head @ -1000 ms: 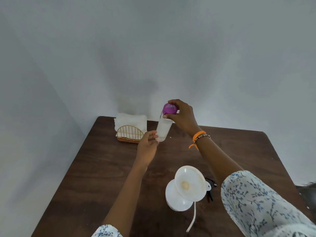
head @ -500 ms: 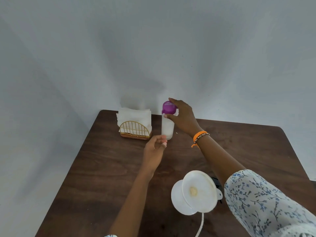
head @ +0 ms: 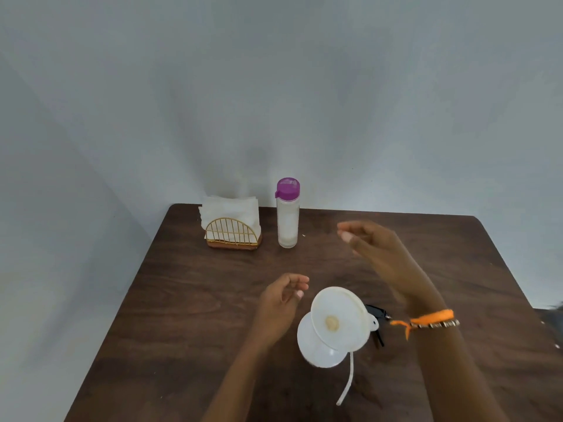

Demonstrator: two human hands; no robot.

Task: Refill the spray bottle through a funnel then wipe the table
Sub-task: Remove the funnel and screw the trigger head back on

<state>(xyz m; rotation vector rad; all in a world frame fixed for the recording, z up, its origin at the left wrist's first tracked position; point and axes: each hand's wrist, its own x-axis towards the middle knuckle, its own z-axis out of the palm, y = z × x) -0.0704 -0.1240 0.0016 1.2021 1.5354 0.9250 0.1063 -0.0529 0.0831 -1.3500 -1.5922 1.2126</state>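
A white funnel (head: 338, 322) sits tilted in the mouth of the white spray bottle (head: 316, 348) near the table's middle. The black spray head (head: 376, 315) lies just behind it, and its white dip tube (head: 347, 382) trails toward me. A clear water bottle with a purple cap (head: 287, 213) stands upright at the back, free of both hands. My left hand (head: 281, 300) hovers just left of the funnel, fingers loosely curled, holding nothing. My right hand (head: 374, 248) is in the air right of the water bottle, blurred, fingers relaxed and empty.
A gold wire holder with white napkins (head: 231, 223) stands at the back left beside the water bottle. The dark wooden table (head: 182, 315) is set against grey walls at its back and left. A small white speck (head: 303, 235) lies near the bottle.
My right hand let go of the purple-capped bottle, which now stands on the table, and drew back to the right. My left hand pulled back toward the funnel.
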